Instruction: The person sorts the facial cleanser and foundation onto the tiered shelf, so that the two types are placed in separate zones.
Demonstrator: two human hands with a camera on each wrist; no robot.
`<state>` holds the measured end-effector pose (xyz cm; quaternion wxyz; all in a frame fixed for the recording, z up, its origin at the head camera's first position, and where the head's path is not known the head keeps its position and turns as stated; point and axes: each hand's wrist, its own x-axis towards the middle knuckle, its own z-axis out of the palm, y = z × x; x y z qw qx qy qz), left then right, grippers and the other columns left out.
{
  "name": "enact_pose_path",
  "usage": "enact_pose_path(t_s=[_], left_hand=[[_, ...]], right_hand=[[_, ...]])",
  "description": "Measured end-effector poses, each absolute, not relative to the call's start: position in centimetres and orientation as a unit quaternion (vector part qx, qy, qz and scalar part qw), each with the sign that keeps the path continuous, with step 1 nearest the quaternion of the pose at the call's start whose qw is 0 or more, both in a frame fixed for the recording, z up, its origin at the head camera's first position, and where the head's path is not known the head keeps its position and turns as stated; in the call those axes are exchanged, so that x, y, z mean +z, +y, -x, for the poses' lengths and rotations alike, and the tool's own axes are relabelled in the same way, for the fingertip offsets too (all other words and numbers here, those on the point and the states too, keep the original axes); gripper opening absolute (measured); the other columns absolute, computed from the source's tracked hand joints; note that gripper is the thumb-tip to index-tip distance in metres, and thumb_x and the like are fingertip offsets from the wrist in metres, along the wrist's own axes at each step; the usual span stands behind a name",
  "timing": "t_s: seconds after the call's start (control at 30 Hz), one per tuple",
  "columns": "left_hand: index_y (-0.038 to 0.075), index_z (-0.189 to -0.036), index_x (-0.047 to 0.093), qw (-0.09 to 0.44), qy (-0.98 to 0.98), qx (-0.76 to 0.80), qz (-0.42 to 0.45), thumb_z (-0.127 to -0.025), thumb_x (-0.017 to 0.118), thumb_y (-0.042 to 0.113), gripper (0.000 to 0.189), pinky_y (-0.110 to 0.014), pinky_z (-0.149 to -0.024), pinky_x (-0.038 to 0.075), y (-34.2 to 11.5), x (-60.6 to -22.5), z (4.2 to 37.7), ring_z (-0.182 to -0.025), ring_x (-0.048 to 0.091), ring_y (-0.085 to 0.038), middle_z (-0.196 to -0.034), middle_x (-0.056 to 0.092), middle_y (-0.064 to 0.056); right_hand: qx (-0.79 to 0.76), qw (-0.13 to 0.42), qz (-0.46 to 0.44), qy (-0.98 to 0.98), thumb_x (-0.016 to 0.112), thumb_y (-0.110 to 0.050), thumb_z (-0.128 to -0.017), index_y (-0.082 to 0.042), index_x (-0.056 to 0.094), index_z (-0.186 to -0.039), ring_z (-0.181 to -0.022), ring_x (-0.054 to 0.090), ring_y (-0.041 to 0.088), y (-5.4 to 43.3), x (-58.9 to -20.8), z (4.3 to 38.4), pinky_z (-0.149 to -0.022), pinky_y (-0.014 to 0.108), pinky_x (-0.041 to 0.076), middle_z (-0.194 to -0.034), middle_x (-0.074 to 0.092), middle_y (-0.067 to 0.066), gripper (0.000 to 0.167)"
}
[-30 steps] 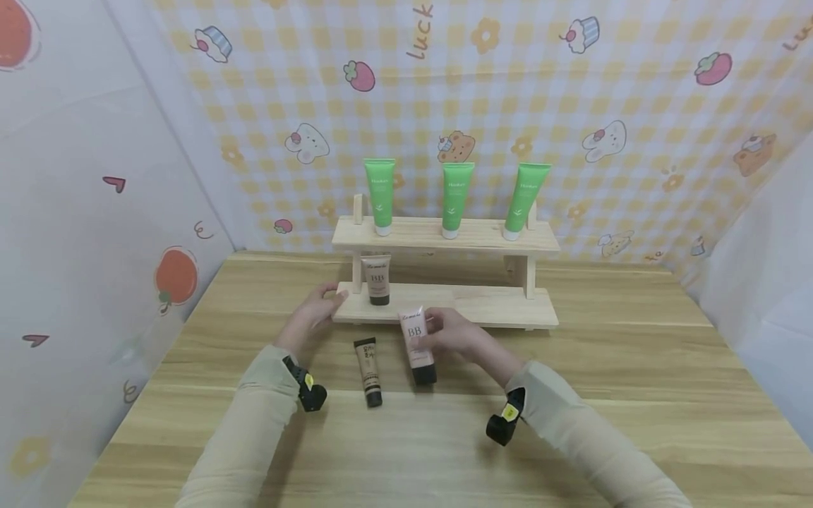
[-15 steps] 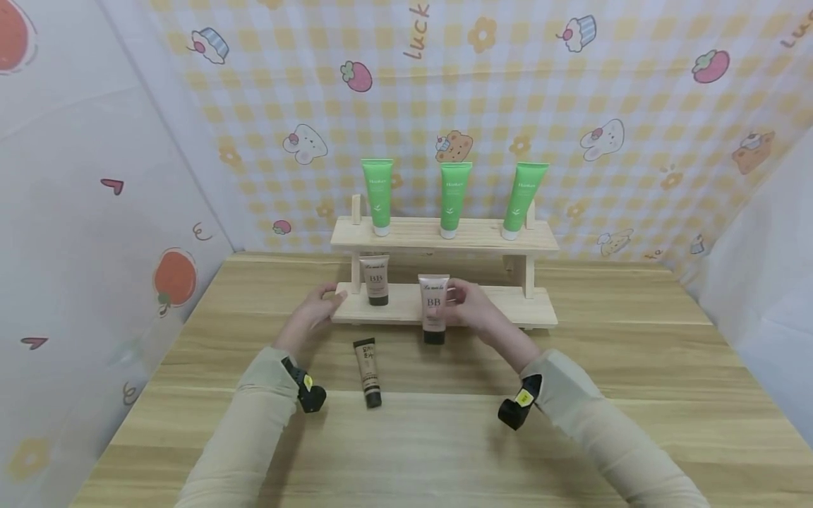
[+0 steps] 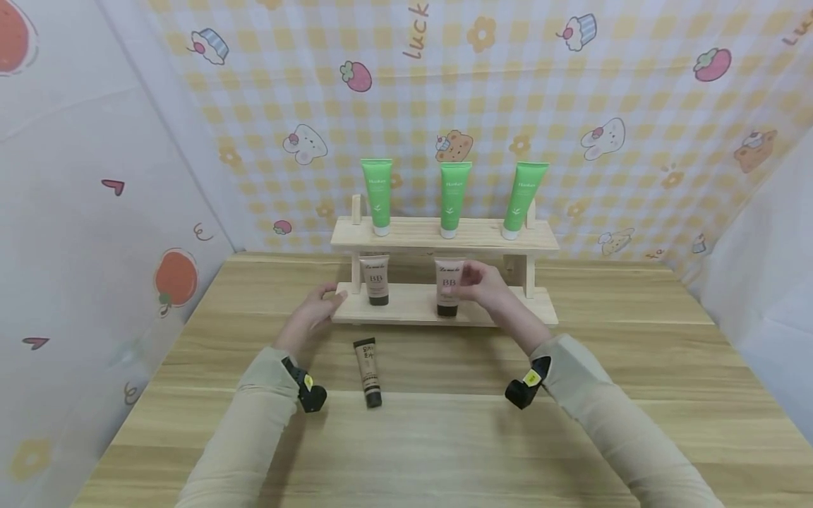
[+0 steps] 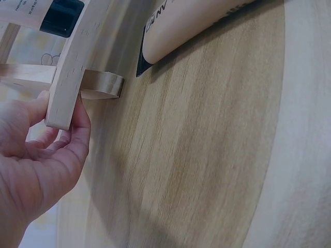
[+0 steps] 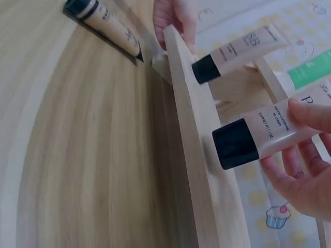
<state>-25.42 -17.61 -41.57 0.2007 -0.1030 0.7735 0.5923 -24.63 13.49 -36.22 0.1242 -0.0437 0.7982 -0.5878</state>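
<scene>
My right hand (image 3: 485,288) pinches a pink BB cream tube (image 3: 447,269) between thumb and fingers, black cap down, at the middle of the lower board. In the right wrist view, the held tube's cap (image 5: 235,143) is over the board's front edge; I cannot tell whether it touches the wood. My left hand (image 4: 46,160) grips the left end of the lower board of a small two-tier wooden shelf (image 3: 406,305), thumb on one face and fingers on the other. Another BB cream tube (image 3: 377,279) stands upright on that board, at its left.
On the upper board stand three green tubes (image 3: 454,200), the right one leaning. A beige tube with a black cap (image 3: 368,372) lies on the wooden table (image 3: 444,451) before the shelf. Behind rises a yellow checked cloth (image 3: 406,99); a white wall (image 3: 82,212) flanks the left.
My right hand has carried the BB cream tube from over the table back and rightward to the lower board, turning it upright. My left hand has stayed on the shelf's end.
</scene>
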Motion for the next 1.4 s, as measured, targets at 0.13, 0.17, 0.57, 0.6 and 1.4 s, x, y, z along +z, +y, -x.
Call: enact_pose_path(t_s=[0.13, 0.17, 0.57, 0.6, 1.4], left_hand=[[0.001, -0.145, 0.009, 0.197, 0.764, 0.606, 0.103, -0.098, 0.038, 0.021, 0.059, -0.041, -0.109, 0.032, -17.6, -41.6, 25.5, -0.129, 0.036, -0.037, -0.142, 0.028, -0.027], [0.001, -0.145, 0.009, 0.197, 0.763, 0.607, 0.104, -0.098, 0.038, 0.021, 0.059, -0.041, -0.109, 0.033, -17.6, -41.6, 25.5, -0.129, 0.037, -0.036, -0.142, 0.028, -0.027], [0.003, -0.145, 0.011, 0.199, 0.776, 0.588, 0.111, -0.098, 0.040, 0.024, 0.060, -0.041, -0.108, 0.035, -17.4, -41.7, 25.3, -0.128, 0.039, -0.037, -0.142, 0.029, -0.027], [0.003, -0.145, 0.011, 0.200, 0.774, 0.591, 0.110, -0.098, 0.040, 0.024, 0.060, -0.041, -0.108, 0.034, -17.5, -41.7, 25.3, -0.128, 0.039, -0.037, -0.142, 0.028, -0.027], [0.006, -0.146, 0.010, 0.208, 0.762, 0.603, 0.116, -0.098, 0.040, 0.026, 0.060, -0.041, -0.110, 0.031, -17.6, -41.8, 25.4, -0.131, 0.035, -0.035, -0.146, 0.025, -0.024]], right_hand=[[-0.589, 0.111, 0.034, 0.800, 0.072, -0.010, -0.075, -0.004, 0.055, -0.110, -0.099, 0.056, 0.014, 13.6, -36.4, 25.2, -0.095, 0.034, 0.044, -0.107, 0.062, 0.006, 0.039], [-0.590, 0.110, 0.033, 0.799, 0.072, -0.010, -0.075, -0.004, 0.055, -0.110, -0.100, 0.055, 0.015, 13.6, -36.4, 25.3, -0.096, 0.035, 0.044, -0.108, 0.061, 0.006, 0.039], [-0.591, 0.105, 0.052, 0.798, 0.070, -0.008, -0.078, -0.005, 0.055, -0.101, -0.104, 0.057, 0.019, 13.7, -37.3, 25.8, -0.095, 0.034, 0.046, -0.116, 0.059, 0.013, 0.028], [-0.592, 0.105, 0.054, 0.797, 0.070, -0.007, -0.078, -0.003, 0.054, -0.103, -0.105, 0.057, 0.020, 13.7, -37.3, 25.8, -0.095, 0.035, 0.046, -0.117, 0.058, 0.014, 0.030], [-0.590, 0.121, 0.017, 0.798, 0.068, -0.012, -0.080, 0.001, 0.041, -0.129, -0.107, 0.056, 0.026, 14.6, -37.7, 24.2, -0.092, 0.035, 0.050, -0.127, 0.049, 0.021, 0.057]])
